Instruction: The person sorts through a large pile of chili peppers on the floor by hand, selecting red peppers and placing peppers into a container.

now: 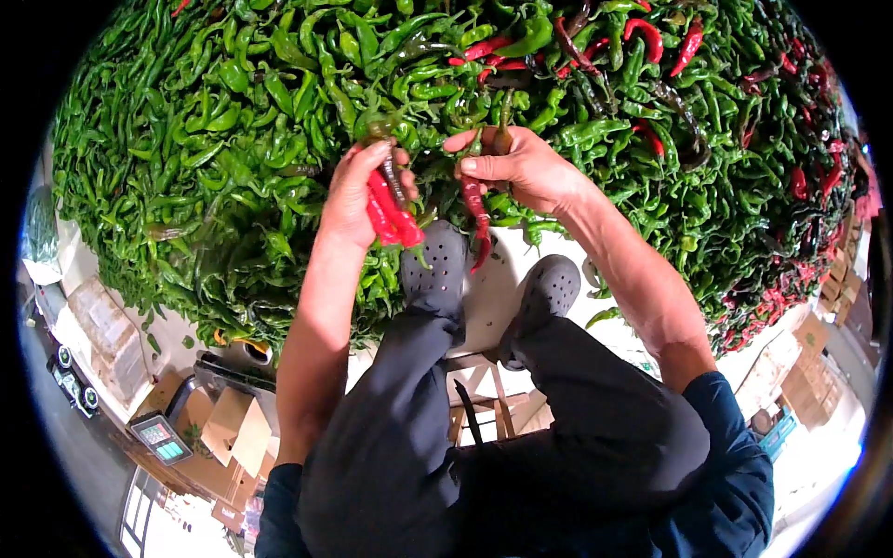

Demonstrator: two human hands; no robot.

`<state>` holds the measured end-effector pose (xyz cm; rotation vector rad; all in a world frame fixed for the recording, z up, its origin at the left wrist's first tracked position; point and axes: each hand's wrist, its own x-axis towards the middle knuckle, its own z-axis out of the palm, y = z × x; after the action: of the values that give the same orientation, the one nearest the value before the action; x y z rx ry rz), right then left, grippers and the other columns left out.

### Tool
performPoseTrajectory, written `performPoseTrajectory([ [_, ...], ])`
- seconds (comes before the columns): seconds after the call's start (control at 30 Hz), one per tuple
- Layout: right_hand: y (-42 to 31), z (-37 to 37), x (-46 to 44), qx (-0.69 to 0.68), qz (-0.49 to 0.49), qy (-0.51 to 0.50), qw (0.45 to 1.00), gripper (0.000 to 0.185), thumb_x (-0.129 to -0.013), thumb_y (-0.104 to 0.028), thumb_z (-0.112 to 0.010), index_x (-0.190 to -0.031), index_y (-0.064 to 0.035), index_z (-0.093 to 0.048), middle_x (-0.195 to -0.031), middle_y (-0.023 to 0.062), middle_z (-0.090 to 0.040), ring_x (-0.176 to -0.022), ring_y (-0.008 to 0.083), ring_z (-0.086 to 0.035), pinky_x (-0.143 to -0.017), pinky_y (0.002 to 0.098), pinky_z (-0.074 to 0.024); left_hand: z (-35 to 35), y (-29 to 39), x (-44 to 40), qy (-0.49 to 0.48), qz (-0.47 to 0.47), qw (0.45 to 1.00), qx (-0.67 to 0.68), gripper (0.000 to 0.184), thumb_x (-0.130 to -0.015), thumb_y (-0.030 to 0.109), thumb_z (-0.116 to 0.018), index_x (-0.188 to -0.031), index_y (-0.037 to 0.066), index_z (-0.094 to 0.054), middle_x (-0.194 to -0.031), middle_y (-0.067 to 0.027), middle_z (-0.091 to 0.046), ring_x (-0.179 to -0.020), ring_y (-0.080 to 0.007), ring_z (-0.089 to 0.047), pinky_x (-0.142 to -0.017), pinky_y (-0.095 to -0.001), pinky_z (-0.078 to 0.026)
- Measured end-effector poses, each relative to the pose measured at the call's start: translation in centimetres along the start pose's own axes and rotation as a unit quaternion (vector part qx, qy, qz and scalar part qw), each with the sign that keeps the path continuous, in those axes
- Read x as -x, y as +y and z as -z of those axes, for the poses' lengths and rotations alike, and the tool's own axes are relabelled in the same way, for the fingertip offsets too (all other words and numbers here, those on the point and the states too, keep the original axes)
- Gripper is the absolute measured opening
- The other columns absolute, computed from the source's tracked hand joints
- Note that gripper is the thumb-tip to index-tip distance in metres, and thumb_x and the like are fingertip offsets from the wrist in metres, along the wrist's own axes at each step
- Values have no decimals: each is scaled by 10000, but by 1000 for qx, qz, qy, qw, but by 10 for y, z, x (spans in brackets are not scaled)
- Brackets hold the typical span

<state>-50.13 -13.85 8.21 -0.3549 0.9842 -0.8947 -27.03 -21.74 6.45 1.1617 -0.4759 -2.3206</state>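
Note:
My left hand (358, 191) is closed around a small bunch of chili peppers (395, 219), bright red ones with a dark brownish one among them. To its right, my right hand (521, 167) pinches a long dark-red chili pepper (474, 209) by its stem end, and the pod hangs downward. A brownish-green pepper (503, 130) sticks up between the fingers of that hand. Both hands are just above the near edge of a large heap of green peppers (242, 121). How many peppers the left hand holds is partly hidden by its fingers.
Red peppers (688, 46) lie scattered in the heap's right part. My grey clogs (549, 284) stand on a pale surface at its near edge. At lower left are an open cardboard box (237, 428) and a scale display (160, 439). More cardboard (809, 381) lies at right.

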Motion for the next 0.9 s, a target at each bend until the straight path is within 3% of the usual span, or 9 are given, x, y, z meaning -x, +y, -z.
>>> performPoseTrajectory([
  [0.27,7,8,5,-140,-33,-13,990,300,-901,-74,-665,-1170,8,-560,-941,109,-663,-899,244,-687,-784,392,-585,34,-6,6,42,6,999,26,257,-936,311,-600,-1073,95,-570,-878,-45,-607,-728,-185,-605,-638,-372,-521],
  [0.3,8,11,4,-154,-41,-11,987,232,-888,-30,-640,-1111,0,-585,-983,137,-669,-903,269,-688,-863,498,-576,34,-6,7,42,1,999,35,244,-933,302,-604,-1057,93,-575,-871,-51,-618,-730,-193,-619,-632,-381,-536],
  [0.4,15,20,-7,-4,-27,111,993,161,-914,-113,-656,-1018,-2,-603,-817,88,-642,-656,185,-621,-620,366,-547,36,-1,10,33,-5,997,63,222,-930,282,-608,-1040,92,-580,-860,-54,-631,-722,-200,-634,-626,-388,-550],
  [0.47,9,23,-10,427,54,238,871,207,-898,-203,-690,-908,-9,-620,-656,42,-618,-545,202,-588,-550,352,-487,35,3,12,30,-5,997,68,217,-929,278,-610,-1039,94,-580,-857,-52,-633,-717,-200,-635,-624,-388,-551],
  [0.57,-3,22,-24,658,200,290,665,220,-806,-175,-654,-981,-51,-605,-839,179,-653,-760,408,-645,-662,474,-530,35,2,13,34,-2,997,68,215,-925,274,-615,-1039,95,-579,-846,-51,-630,-710,-201,-635,-613,-382,-553],
  [0.6,-14,19,-30,716,214,278,603,288,-821,-147,-643,-1095,-73,-601,-891,152,-663,-748,358,-659,-631,446,-528,32,1,13,34,-1,997,68,215,-924,274,-615,-1038,96,-578,-845,-51,-628,-710,-201,-635,-611,-381,-554],
  [0.73,-42,22,-79,797,105,265,533,440,-825,-66,-550,-1258,-35,-476,-858,163,-665,-766,347,-675,-648,451,-537,23,-2,17,18,-7,999,50,260,-963,347,-540,-1093,123,-560,-894,-14,-568,-741,-160,-559,-663,-356,-488],
  [0.77,-43,29,-88,815,58,243,522,319,-852,-100,-545,-1156,-14,-502,-832,153,-680,-761,317,-698,-620,432,-552,22,-2,17,16,-10,998,54,278,-964,354,-538,-1120,123,-556,-902,-10,-562,-743,-154,-549,-672,-360,-485],
  [0.9,-18,55,-82,797,164,291,503,358,-816,-86,-552,-1167,-54,-491,-738,119,-653,-630,318,-666,-520,439,-523,18,-1,19,-8,-20,993,115,287,-913,267,-639,-1124,86,-565,-880,-43,-593,-748,-182,-590,-681,-404,-534],
])
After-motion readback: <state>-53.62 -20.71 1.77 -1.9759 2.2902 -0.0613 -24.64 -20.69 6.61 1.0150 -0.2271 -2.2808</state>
